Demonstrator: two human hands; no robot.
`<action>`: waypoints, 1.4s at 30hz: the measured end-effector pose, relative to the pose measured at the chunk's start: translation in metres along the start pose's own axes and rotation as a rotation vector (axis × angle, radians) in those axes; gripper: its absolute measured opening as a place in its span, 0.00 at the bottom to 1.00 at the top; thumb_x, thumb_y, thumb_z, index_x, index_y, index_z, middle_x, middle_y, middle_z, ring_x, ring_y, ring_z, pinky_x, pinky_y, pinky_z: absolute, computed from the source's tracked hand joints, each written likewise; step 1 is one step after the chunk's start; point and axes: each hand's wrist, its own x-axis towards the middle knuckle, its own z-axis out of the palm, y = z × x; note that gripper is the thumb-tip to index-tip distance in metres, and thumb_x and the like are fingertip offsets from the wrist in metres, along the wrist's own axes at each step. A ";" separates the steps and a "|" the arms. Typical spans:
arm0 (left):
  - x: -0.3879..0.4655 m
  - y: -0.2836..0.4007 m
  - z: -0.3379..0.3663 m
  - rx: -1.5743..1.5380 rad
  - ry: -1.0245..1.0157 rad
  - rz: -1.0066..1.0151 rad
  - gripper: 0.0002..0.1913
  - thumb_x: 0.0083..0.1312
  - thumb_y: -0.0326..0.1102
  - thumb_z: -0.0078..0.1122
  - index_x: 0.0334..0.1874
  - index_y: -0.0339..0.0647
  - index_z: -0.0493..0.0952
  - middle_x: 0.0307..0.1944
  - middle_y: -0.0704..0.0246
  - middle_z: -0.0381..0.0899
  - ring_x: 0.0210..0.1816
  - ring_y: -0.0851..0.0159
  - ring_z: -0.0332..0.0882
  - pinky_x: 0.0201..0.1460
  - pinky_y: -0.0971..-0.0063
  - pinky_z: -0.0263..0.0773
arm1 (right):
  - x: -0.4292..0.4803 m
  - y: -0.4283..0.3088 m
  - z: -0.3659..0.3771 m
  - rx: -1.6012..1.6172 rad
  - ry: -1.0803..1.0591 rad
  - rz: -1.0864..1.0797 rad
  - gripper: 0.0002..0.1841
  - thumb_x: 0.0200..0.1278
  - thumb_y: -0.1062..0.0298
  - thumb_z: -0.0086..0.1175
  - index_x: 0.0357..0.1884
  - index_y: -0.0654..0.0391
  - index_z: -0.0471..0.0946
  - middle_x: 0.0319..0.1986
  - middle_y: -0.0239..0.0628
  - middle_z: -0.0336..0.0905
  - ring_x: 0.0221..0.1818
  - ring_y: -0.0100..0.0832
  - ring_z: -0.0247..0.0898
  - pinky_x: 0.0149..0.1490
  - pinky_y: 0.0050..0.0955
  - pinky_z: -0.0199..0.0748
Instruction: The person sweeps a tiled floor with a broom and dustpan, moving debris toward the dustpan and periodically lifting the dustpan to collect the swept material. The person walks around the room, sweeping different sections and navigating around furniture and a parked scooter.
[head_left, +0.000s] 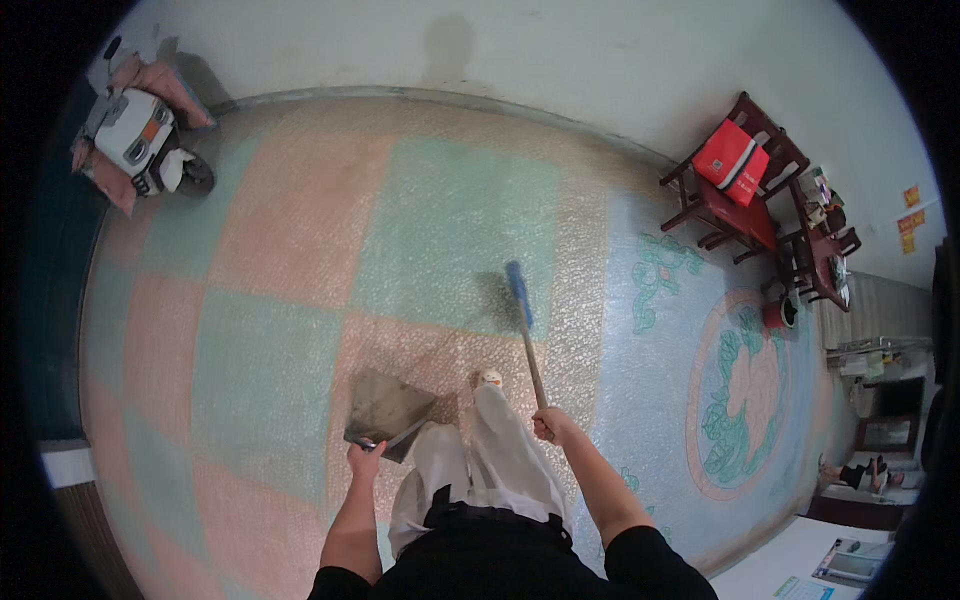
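My left hand (365, 457) is closed around the handle of a dustpan (386, 405), whose grey-brown pan hangs in front of my left leg. My right hand (551, 424) grips the wooden stick of a broom (533, 360). The broom's blue head (517, 292) is farther out, over a green floor panel, with a dark shadow beside it. I cannot tell whether the bristles touch the floor. One light-coloured shoe (490, 377) shows below my trouser leg, close to the dustpan's right side.
A white scooter (135, 139) stands at the far left by the wall. On the right, a dark red wooden chair (739, 214) carries a red bag (731, 161). Beyond it are a cluttered small table (821, 259) and a red bucket (778, 313). A person (870, 475) appears at the far right.
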 end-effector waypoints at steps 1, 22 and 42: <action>0.001 0.013 0.002 0.049 0.008 -0.011 0.18 0.36 0.34 0.71 0.25 0.36 0.70 0.21 0.68 0.72 0.23 0.69 0.68 0.28 0.75 0.65 | 0.005 -0.020 -0.007 0.051 0.047 0.044 0.09 0.50 0.75 0.43 0.15 0.56 0.59 0.09 0.30 0.55 0.08 0.25 0.53 0.14 0.21 0.58; 0.042 0.158 0.079 0.252 0.176 0.066 0.17 0.40 0.34 0.68 0.26 0.34 0.70 0.23 0.65 0.72 0.26 0.67 0.70 0.30 0.74 0.65 | 0.062 -0.134 0.061 -0.012 -0.632 0.198 0.13 0.51 0.72 0.44 0.12 0.53 0.59 0.07 0.26 0.54 0.07 0.19 0.48 0.12 0.20 0.49; 0.177 0.179 0.087 0.063 0.056 -0.098 0.17 0.41 0.39 0.69 0.27 0.36 0.72 0.22 0.69 0.73 0.26 0.71 0.70 0.30 0.77 0.65 | 0.115 -0.273 0.025 0.217 -0.152 0.071 0.11 0.50 0.76 0.39 0.13 0.56 0.59 0.08 0.30 0.56 0.09 0.24 0.55 0.13 0.21 0.55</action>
